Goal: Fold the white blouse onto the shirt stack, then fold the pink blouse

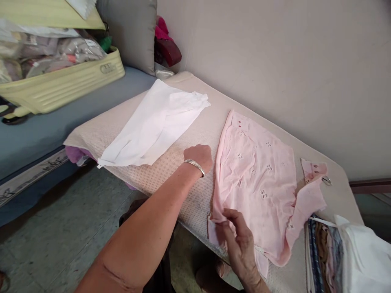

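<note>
A pink eyelet garment lies spread on a beige padded board. My right hand pinches the garment's near left corner between thumb and fingers. My left hand, with a silver bracelet on the wrist, rests on the board just left of the garment's edge. Its fingers are curled under, and whatever they hold is hidden. A white cloth lies flat on the far left part of the board, away from both hands.
An open pale-yellow suitcase full of bagged clothes sits on a blue couch at the left. A grey cushion leans against the wall. Folded fabrics and a white cloth lie at the board's near right end.
</note>
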`<action>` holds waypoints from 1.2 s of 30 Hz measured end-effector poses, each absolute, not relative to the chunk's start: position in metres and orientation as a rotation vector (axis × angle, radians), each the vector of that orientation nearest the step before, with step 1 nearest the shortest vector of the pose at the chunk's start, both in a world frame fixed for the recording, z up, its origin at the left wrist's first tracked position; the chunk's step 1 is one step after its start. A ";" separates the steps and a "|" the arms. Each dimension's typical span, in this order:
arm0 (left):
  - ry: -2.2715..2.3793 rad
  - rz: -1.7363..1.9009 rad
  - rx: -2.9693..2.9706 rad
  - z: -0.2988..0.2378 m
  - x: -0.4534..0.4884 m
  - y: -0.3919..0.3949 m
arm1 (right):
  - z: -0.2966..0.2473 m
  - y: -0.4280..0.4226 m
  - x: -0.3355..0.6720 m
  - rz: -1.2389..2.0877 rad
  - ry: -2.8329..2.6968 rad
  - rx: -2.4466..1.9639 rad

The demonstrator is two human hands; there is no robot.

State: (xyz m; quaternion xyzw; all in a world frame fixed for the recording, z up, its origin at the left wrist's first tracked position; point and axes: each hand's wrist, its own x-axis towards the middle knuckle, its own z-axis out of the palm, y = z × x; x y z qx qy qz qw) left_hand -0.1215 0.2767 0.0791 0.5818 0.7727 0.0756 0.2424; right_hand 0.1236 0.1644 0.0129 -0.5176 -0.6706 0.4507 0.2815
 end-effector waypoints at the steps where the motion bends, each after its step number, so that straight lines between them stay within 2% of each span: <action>1: 2.113 0.200 1.591 0.079 -0.122 0.276 | 0.017 0.166 0.121 1.172 -1.909 -1.349; 3: 2.118 0.184 1.591 0.079 -0.122 0.276 | 0.022 0.176 0.119 1.133 -1.968 -1.358; 7: 2.125 0.162 1.615 0.079 -0.121 0.276 | 0.019 0.218 0.121 1.046 -1.636 -1.681; 9: 2.123 0.148 1.622 0.079 -0.120 0.277 | 0.014 0.237 0.118 1.153 -1.476 -1.759; 12: 2.117 0.125 1.623 0.079 -0.119 0.279 | 0.010 0.250 0.108 1.484 -1.345 -1.715; 14: 2.118 0.111 1.619 0.079 -0.119 0.280 | 0.011 0.249 0.102 1.558 -1.371 -1.657; 22: 2.121 0.093 1.640 0.078 -0.118 0.280 | 0.014 0.230 0.112 0.936 -1.763 -1.706; 25: 2.126 0.097 1.646 0.077 -0.117 0.280 | 0.004 0.226 0.115 0.804 -1.923 -1.777; 36: 1.838 0.061 2.021 0.060 -0.085 0.270 | -0.007 0.230 0.117 0.879 -1.872 -1.842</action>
